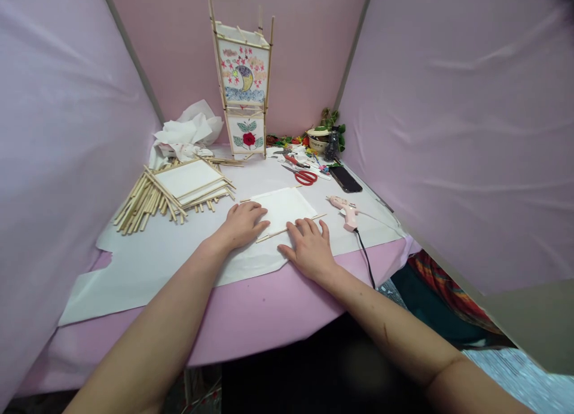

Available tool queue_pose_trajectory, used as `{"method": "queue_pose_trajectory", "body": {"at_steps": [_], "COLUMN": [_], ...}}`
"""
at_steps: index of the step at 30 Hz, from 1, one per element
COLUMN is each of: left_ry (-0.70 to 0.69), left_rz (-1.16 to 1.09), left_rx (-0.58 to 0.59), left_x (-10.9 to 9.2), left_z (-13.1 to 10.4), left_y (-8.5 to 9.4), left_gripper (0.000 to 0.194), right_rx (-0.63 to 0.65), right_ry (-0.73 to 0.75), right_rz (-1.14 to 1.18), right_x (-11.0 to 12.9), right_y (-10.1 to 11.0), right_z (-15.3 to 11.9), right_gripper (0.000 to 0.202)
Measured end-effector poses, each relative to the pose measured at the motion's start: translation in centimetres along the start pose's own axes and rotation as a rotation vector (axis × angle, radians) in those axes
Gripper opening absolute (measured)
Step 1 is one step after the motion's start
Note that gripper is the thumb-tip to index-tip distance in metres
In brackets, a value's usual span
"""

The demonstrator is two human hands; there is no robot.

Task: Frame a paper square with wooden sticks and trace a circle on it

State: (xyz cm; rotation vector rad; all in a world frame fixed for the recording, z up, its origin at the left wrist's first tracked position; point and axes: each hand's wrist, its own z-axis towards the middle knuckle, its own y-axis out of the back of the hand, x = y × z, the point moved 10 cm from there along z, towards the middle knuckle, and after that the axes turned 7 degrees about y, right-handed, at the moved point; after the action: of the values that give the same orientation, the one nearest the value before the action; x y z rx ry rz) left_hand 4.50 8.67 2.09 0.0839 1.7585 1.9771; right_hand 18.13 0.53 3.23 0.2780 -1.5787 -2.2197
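A white sheet of paper (287,206) lies on the covered table in front of me, with thin wooden sticks (271,236) along its edges. My left hand (243,224) rests flat on the sheet's left side, its fingers spread and holding nothing. On the near right edge lies my right hand (309,247), fingers apart, touching the paper and the stick there. Part of the left and near edges is hidden under my hands. A pink hot glue gun (346,212) lies to the right of the sheet, its black cord running off the table's front edge.
Paper-covered stick frames (191,178) sit on a pile of loose sticks (143,208) at left. Behind stands a tall stick lantern (246,91) with painted panels. Crumpled white paper (191,127), red-handled scissors (305,177), a phone (345,179) and a bowl (317,140) lie around the back.
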Motion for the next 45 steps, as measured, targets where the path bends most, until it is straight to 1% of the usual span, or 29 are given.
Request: {"method": "queue_pose_trajectory", "body": {"at_steps": [4,8,11,13,18,26,34,37,39,41,43,45], "left_ry": [0.002,0.003,0.006,0.007,0.006,0.001,-0.004,-0.004,-0.006,-0.01,-0.014,-0.011], "left_rz": [-0.002,-0.006,-0.005,-0.003,0.0,0.002,0.005,0.006,0.009,0.012,0.017,0.026], "left_rx": [0.002,0.002,-0.003,-0.004,-0.003,-0.003,-0.008,-0.012,-0.013,-0.016,-0.03,-0.063], "left_x": [0.0,0.1,0.1,0.1,0.0,-0.1,0.0,0.1,0.1,0.1,0.1,0.0], "left_z": [0.0,0.0,0.0,0.0,0.0,0.0,0.0,0.0,0.0,-0.1,-0.1,-0.2], "left_y": [0.0,0.1,0.1,0.1,0.1,0.2,0.0,0.0,-0.1,0.0,0.1,0.6], "left_gripper": [0.041,0.041,0.042,0.042,0.042,0.042,0.042,0.042,0.043,0.043,0.042,0.042], "right_rx": [-0.037,-0.03,-0.004,0.004,0.027,0.047,0.043,0.037,0.009,-0.053,-0.123,-0.162], "right_ry": [0.011,0.102,0.181,0.205,0.216,0.198,0.202,0.212,0.215,0.186,0.126,0.068], "right_rz": [0.02,0.082,0.119,0.122,0.11,0.096,0.102,0.111,0.133,0.155,0.168,0.175], "right_x": [0.6,2.3,3.6,4.0,4.1,4.1,4.1,4.2,3.9,2.8,0.9,-1.2], "right_y": [0.9,1.2,0.9,0.8,0.6,0.0,-0.1,0.0,0.3,0.9,1.7,2.2], "right_z": [-0.9,-1.7,-1.4,-1.0,0.0,0.6,0.6,0.5,0.5,0.5,0.4,0.3], "right_gripper": [0.057,0.046,0.044,0.045,0.044,0.039,0.049,0.05,0.051,0.051,0.046,0.036]}}
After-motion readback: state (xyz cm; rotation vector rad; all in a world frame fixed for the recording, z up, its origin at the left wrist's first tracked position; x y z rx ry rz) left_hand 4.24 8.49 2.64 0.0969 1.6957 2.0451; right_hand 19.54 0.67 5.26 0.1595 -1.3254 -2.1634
